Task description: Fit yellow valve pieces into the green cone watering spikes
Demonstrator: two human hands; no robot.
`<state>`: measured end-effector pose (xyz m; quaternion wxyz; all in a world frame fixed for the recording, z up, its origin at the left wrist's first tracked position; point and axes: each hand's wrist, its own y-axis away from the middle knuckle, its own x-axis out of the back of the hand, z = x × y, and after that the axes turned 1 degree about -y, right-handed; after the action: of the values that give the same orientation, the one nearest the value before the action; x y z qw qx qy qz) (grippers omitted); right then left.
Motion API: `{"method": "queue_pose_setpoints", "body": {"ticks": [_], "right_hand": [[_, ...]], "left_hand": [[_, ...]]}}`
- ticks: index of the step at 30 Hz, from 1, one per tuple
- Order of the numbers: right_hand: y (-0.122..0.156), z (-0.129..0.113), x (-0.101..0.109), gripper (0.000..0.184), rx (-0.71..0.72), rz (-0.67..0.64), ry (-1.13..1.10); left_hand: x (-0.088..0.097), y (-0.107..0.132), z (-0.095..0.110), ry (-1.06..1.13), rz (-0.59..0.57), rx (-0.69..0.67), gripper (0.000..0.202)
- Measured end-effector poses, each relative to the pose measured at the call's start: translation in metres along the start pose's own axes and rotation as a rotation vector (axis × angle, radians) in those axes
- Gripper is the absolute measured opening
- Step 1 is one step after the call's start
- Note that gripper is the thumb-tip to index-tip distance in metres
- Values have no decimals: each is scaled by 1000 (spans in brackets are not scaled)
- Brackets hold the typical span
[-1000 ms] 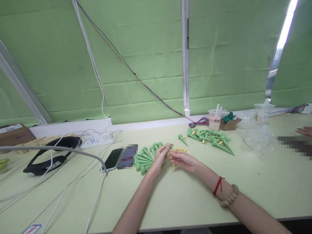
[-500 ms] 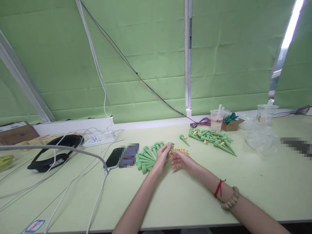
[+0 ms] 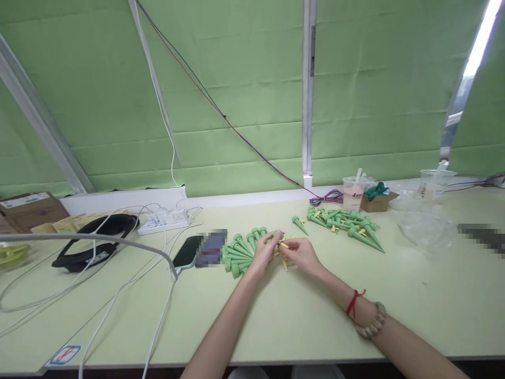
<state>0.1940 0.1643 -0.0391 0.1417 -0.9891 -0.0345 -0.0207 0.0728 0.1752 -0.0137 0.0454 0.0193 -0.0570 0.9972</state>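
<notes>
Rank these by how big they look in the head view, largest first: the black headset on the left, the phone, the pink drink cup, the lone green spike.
1. black headset, nearer the camera, though
2. phone
3. pink drink cup, farther away, so unsure against the phone
4. lone green spike

Both bare forearms reach forward and inward from the lower edge, meeting near the middle. The left hand (image 3: 263, 252) is turned palm inward, fingers curled loosely. The right hand (image 3: 302, 255) faces it, fingertips pinched and touching the left fingers. The right wrist wears a red string and a wooden bead bracelet.
</notes>
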Motion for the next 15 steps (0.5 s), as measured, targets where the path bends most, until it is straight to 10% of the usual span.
{"method": "queue_pose_setpoints", "body": {"ticks": [4,9,15], "right_hand": [[-1,-4,-3,18,-243,-14,-284],[3,-15,1,32,-561,-376,-733],[10,-21,3,15,-522,-389,-736]], "left_hand": [[1,1,0,31,-125,21,52],[1,2,0,165,-174,74,58],[6,5,9,101,-207,30,49]]}}
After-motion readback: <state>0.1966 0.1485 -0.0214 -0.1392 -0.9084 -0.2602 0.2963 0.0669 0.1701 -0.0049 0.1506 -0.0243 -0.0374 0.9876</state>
